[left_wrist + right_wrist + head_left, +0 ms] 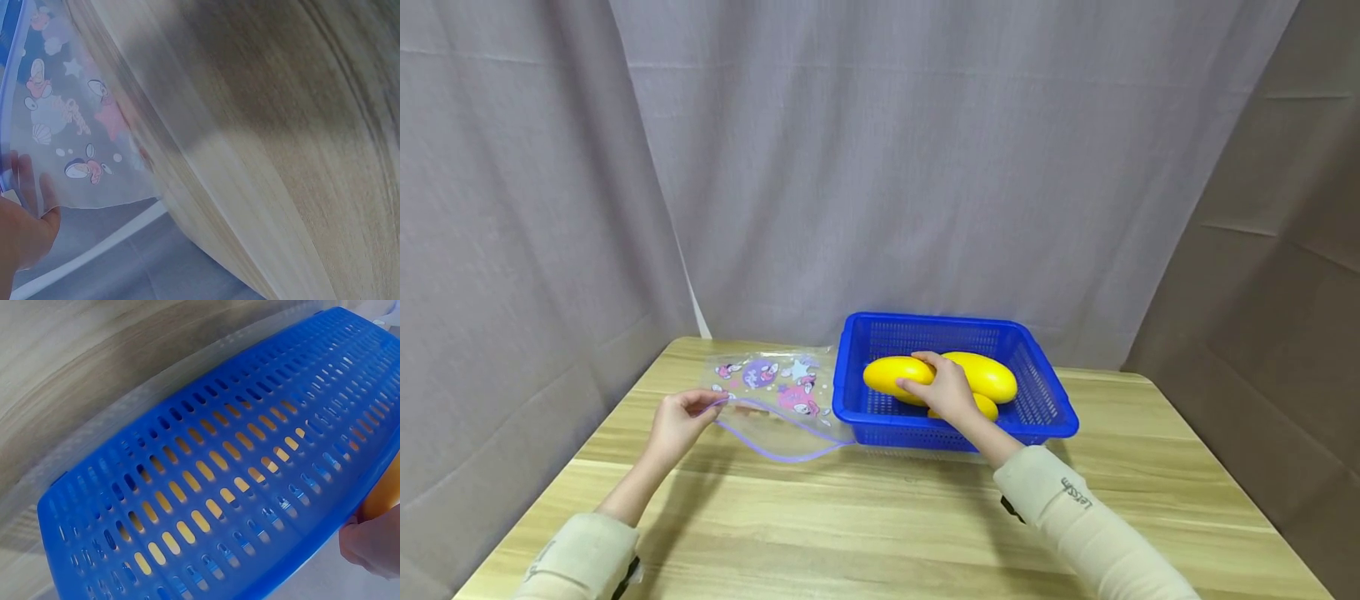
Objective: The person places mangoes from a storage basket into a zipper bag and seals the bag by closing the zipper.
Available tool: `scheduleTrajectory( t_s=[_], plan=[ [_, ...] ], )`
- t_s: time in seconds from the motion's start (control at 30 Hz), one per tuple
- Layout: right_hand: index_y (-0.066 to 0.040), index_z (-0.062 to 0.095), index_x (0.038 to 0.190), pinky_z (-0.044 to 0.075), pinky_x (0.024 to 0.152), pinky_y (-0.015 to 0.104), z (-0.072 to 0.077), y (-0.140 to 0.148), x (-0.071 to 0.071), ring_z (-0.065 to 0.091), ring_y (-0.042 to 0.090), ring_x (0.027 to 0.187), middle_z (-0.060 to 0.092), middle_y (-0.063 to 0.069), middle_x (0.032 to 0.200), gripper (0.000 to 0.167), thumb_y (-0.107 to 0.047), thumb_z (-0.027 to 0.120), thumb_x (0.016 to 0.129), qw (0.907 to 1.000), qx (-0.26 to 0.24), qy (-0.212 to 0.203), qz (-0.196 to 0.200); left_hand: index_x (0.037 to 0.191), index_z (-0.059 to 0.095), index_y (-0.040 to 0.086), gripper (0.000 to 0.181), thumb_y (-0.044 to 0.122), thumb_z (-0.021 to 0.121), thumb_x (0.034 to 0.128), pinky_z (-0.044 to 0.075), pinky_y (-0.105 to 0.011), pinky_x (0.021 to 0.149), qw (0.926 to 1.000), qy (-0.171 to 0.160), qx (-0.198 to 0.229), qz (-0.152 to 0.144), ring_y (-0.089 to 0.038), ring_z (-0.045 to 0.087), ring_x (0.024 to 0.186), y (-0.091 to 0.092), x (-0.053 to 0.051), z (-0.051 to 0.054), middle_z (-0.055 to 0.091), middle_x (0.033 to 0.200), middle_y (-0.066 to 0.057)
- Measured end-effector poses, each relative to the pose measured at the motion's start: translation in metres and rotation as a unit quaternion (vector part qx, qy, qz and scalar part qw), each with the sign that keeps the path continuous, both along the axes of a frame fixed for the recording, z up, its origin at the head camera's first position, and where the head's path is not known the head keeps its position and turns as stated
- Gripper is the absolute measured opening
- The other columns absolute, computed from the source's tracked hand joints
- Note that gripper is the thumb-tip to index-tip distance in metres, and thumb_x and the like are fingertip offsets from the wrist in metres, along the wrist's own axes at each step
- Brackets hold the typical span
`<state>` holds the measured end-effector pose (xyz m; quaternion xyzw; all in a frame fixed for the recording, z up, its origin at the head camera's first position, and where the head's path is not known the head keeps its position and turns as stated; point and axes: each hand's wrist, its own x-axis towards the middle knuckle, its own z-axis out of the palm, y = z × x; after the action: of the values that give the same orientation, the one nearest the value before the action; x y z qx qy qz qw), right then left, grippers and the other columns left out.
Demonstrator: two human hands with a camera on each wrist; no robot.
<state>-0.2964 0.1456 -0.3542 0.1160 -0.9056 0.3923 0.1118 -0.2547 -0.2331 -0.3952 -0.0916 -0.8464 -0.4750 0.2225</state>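
Note:
The left hand [679, 423] pinches the purple zip edge of a clear printed bag [797, 396] at its left corner; the bag's mouth gapes toward the near side. In the left wrist view, the bag [62, 119] hangs over the fingers of the left hand [28, 231]. Over the blue basket [891, 431], the right hand [949, 389] grips a yellow oval object [891, 372] by its right end. Other yellow objects [988, 377] lie in the basket. The right wrist view has the basket's slotted side [219, 462] and part of the right hand [375, 544] on a yellow object [384, 490].
A wooden table [820, 525] carries the basket and bag, which sit side by side near its back edge. Grey curtains [925, 167] hang behind it and along both sides.

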Motion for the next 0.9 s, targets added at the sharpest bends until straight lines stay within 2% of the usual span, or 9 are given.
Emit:
scheduleTrajectory(
  t_s=[0.23,0.4,0.57,0.67,0.73,0.83,0.9],
  plan=[
    [-0.005,0.054,0.130,0.053,0.077,0.034,-0.0009,-0.0015,0.0019,0.058,0.024,0.092,0.061,0.016,0.124,0.059,-0.032,0.073,0.082,0.9999,-0.009,0.005,-0.004,0.097,0.067,-0.009,0.015,-0.006,0.064,0.0828,0.049,-0.004,0.067,0.9999,-0.006,0.014,-0.008,0.013,0.055,0.071,-0.0009,-0.0001,0.0001,0.068,0.099,-0.027],
    [-0.006,0.055,0.129,0.054,0.066,0.027,-0.0022,-0.0012,0.0024,0.059,0.024,0.088,0.062,0.017,0.123,0.057,-0.030,0.074,0.081,0.9996,-0.024,0.016,-0.006,0.095,0.068,-0.010,0.014,-0.008,0.064,0.0816,0.049,-0.005,0.066,0.9998,0.008,0.012,-0.011,0.014,0.055,0.070,-0.0009,0.0004,0.0013,0.068,0.095,-0.028],
    [-0.006,0.054,0.130,0.051,0.045,0.026,0.0010,-0.0018,0.0045,0.059,0.021,0.055,0.061,0.021,0.121,0.058,-0.029,0.075,0.080,0.9988,-0.048,0.010,0.006,0.095,0.067,-0.011,0.015,-0.008,0.065,0.0813,0.049,-0.004,0.066,0.9992,0.028,0.019,-0.023,0.015,0.055,0.071,-0.0008,0.0001,0.0026,0.068,0.094,-0.029],
    [-0.007,0.054,0.130,0.049,0.040,0.028,0.0023,-0.0024,0.0059,0.052,0.018,0.043,0.061,0.022,0.118,0.057,-0.029,0.074,0.081,0.9983,-0.057,0.009,0.005,0.098,0.066,-0.012,0.017,-0.007,0.066,0.0816,0.049,-0.004,0.067,0.9983,0.037,0.028,-0.033,0.015,0.056,0.073,-0.0012,-0.0011,0.0021,0.067,0.095,-0.030],
    [-0.007,0.056,0.128,0.052,0.045,0.030,0.0015,-0.0032,0.0069,0.055,0.018,0.050,0.062,0.020,0.117,0.056,-0.028,0.075,0.080,0.9982,-0.055,0.023,0.003,0.098,0.066,-0.013,0.017,-0.006,0.066,0.0818,0.049,-0.004,0.067,0.9982,0.037,0.030,-0.035,0.015,0.056,0.073,-0.0013,-0.0011,0.0017,0.067,0.095,-0.030],
    [-0.006,0.058,0.126,0.056,0.065,0.035,-0.0012,-0.0056,0.0082,0.063,0.024,0.076,0.064,0.017,0.118,0.054,-0.026,0.076,0.079,0.9975,-0.048,0.051,0.004,0.096,0.066,-0.012,0.015,-0.006,0.065,0.0824,0.050,-0.005,0.067,0.9988,0.027,0.027,-0.031,0.014,0.057,0.072,-0.0011,-0.0006,0.0013,0.067,0.096,-0.030],
    [-0.005,0.059,0.125,0.054,0.080,0.039,-0.0027,-0.0077,0.0091,0.062,0.026,0.093,0.064,0.016,0.120,0.054,-0.026,0.076,0.079,0.9967,-0.045,0.068,0.008,0.095,0.067,-0.012,0.014,-0.005,0.065,0.0827,0.050,-0.006,0.067,0.9992,0.022,0.019,-0.027,0.012,0.058,0.072,-0.0012,-0.0009,0.0012,0.067,0.095,-0.029]
  ],
)
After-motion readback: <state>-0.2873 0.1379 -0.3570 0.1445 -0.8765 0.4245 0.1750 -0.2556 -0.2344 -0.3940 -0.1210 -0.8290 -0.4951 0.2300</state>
